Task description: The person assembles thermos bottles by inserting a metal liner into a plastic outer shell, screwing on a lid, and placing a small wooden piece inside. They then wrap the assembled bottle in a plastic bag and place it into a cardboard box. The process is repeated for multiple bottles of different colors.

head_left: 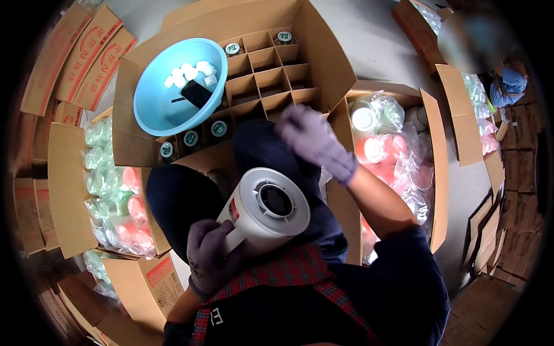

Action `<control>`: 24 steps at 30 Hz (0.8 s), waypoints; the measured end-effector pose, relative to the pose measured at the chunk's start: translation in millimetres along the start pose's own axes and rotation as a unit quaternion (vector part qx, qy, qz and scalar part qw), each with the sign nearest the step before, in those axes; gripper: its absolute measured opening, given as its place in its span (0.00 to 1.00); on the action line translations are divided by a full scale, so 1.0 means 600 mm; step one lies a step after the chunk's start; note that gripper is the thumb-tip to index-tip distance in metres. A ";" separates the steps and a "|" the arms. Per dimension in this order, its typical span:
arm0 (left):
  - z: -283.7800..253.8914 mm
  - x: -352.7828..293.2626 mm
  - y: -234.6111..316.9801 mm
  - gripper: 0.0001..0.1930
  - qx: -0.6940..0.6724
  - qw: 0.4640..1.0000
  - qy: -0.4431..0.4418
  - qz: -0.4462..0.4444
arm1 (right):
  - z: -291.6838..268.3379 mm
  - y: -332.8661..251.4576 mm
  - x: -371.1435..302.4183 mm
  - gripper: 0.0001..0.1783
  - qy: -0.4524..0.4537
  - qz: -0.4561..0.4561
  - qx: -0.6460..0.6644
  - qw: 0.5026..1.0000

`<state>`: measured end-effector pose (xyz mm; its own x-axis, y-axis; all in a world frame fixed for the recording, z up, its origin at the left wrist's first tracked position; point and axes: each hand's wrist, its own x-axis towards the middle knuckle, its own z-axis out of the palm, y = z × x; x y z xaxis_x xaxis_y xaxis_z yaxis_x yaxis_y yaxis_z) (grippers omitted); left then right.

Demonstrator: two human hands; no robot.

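Note:
My left hand (pixel 210 254), in a purple-grey glove, is closed round the handle of a white jug (pixel 259 216). The jug lies tilted against my lap, and its round end, with a dark round opening inside a ribbed ring, faces up. A red label shows on its side. My right hand (pixel 309 134), gloved alike, is raised above my right knee beside a divided carton (pixel 323 57); motion smears its fingers, and I see nothing in it. Several round items with green and white ends, such as the front one (pixel 219 128), stand in the carton's cells.
A light blue basin (pixel 147 104) rests on the divided carton, holding several small white pieces (pixel 186 71) and a black phone (pixel 196 94). Open cartons of bagged green and pink items stand at my left (pixel 66 190) and right (pixel 440 173). Another person (pixel 508 86) is at the far right.

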<state>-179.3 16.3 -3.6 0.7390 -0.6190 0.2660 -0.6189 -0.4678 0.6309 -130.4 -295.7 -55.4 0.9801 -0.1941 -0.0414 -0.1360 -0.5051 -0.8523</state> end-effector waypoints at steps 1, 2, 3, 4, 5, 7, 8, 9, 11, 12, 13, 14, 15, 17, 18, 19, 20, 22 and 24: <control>0.004 0.013 -0.004 0.20 -0.012 1.000 0.022 0.008 | 0.003 0.063 0.057 0.16 0.117 0.039 -0.211 0.970; 0.004 0.021 -0.009 0.18 -0.018 0.999 0.045 0.012 | 0.013 0.134 0.101 0.21 0.122 0.096 -0.365 0.918; 0.004 0.023 -0.019 0.12 -0.062 0.998 0.006 -0.016 | 0.032 0.226 0.134 0.22 0.101 0.179 -0.424 0.882; 0.001 0.025 -0.030 0.11 -0.095 0.995 -0.024 -0.019 | 0.044 0.300 0.153 0.23 0.021 0.263 -0.429 0.864; -0.002 0.029 -0.043 0.09 -0.127 0.990 -0.048 -0.023 | 0.050 0.350 0.159 0.23 -0.055 0.321 -0.405 0.855; 0.003 0.039 -0.068 0.07 -0.253 0.963 -0.070 -0.056 | 0.059 0.305 0.171 0.22 -0.055 0.287 -0.389 0.873; 0.014 0.047 -0.085 0.07 -0.322 0.941 -0.078 -0.071 | 0.059 0.306 0.169 0.22 -0.045 0.266 -0.369 0.890; 0.013 0.059 -0.097 0.06 -0.325 0.935 -0.117 -0.083 | 0.065 0.309 0.155 0.19 0.021 0.178 -0.377 0.909; 0.015 0.083 -0.130 0.05 -0.332 0.918 -0.185 -0.109 | 0.023 0.175 0.073 0.13 0.112 -0.010 -0.197 0.974; 0.019 0.092 -0.144 0.06 -0.335 0.910 -0.214 -0.116 | -0.011 0.104 0.021 0.09 0.072 -0.067 -0.060 0.993; 0.033 0.103 -0.152 0.06 -0.342 0.908 -0.227 -0.087 | -0.040 0.038 -0.032 0.06 0.045 -0.229 0.027 0.972; 0.040 0.115 -0.154 0.05 -0.345 0.900 -0.250 -0.090 | -0.066 -0.005 -0.077 0.07 -0.020 -0.332 0.014 0.943; 0.049 0.126 -0.152 0.04 -0.346 0.892 -0.275 -0.095 | -0.077 -0.048 -0.109 0.07 -0.051 -0.417 -0.003 0.908; 0.069 0.134 -0.150 0.04 -0.356 0.877 -0.311 -0.085 | -0.074 -0.102 -0.174 0.11 -0.065 -0.504 -0.073 0.858; 0.081 0.139 -0.152 0.04 -0.364 0.873 -0.318 -0.065 | -0.072 -0.117 -0.196 0.13 -0.052 -0.512 -0.132 0.847; 0.090 0.143 -0.149 0.05 -0.371 0.869 -0.325 -0.043 | -0.080 -0.124 -0.202 0.16 -0.052 -0.507 -0.154 0.846; 0.092 0.141 -0.143 0.05 -0.388 0.861 -0.327 -0.034 | -0.082 -0.126 -0.207 0.16 -0.066 -0.509 -0.157 0.844; 0.090 0.137 -0.126 0.05 -0.423 0.845 -0.327 -0.019 | -0.084 -0.131 -0.214 0.16 -0.097 -0.516 -0.161 0.836; 0.078 0.134 -0.104 0.04 -0.339 0.894 -0.291 0.006 | -0.080 -0.142 -0.222 0.15 -0.099 -0.541 -0.187 0.814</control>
<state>-93.8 -33.8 -55.9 0.3468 -0.9376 -0.0247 -0.1753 -0.0907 0.9803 -256.4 -267.3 47.6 0.5555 0.6541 0.5134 0.8233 -0.5190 -0.2296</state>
